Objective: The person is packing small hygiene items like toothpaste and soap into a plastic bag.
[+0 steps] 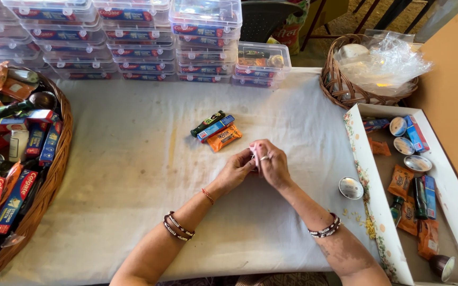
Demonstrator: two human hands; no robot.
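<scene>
Now | hands: both pinch small packet | packet: pale pink-white, mostly hidden

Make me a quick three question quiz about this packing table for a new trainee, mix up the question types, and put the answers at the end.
1. True or false: both hands, the left hand and the right hand, meet on one small pale item.
2. Multiple choice: what lies just beyond the hands on the white cloth? A) three small packets B) a pair of scissors C) a glass bottle
3. Which side of the table has the flat white tray?

Key: 1 true. 2 A. 3 The person's right; the round wicker basket of boxed goods sits on the left.
</scene>
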